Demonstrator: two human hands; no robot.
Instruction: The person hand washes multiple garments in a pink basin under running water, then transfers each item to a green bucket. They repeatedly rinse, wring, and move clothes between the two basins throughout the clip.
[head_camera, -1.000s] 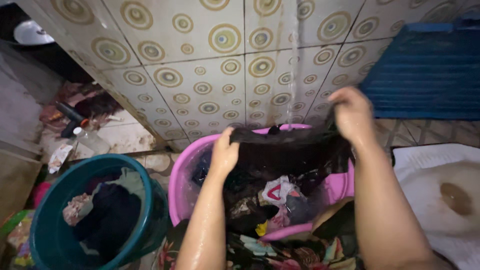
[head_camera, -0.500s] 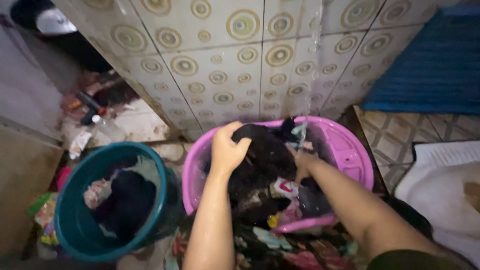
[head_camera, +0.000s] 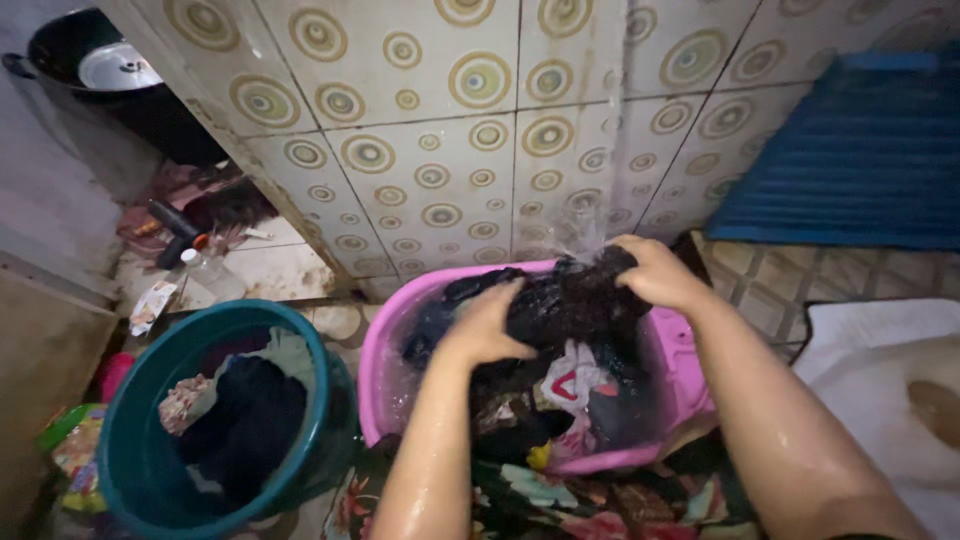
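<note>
A wet black garment (head_camera: 565, 300) is bunched over a pink plastic basin (head_camera: 385, 345) full of soaked clothes. My left hand (head_camera: 487, 322) grips the garment's near left part, low in the basin. My right hand (head_camera: 650, 272) is closed on its far right end, at the basin's back rim. A thin stream of water (head_camera: 600, 160) falls down in front of the tiled wall and splashes by the right hand. Under the black cloth lie other pieces, one white with a red mark (head_camera: 572, 375).
A teal bucket (head_camera: 130, 420) with dark and patterned clothes stands to the left of the basin. Bottles and clutter (head_camera: 185, 265) lie on the floor at far left. A blue ribbed panel (head_camera: 850, 160) leans at right, a white squat pan (head_camera: 900, 390) below it.
The garment was held spread up between both hands, then pushed into the basin. Now my right hand has come up to the back rim, holding its far end; the left hand sank lower.
</note>
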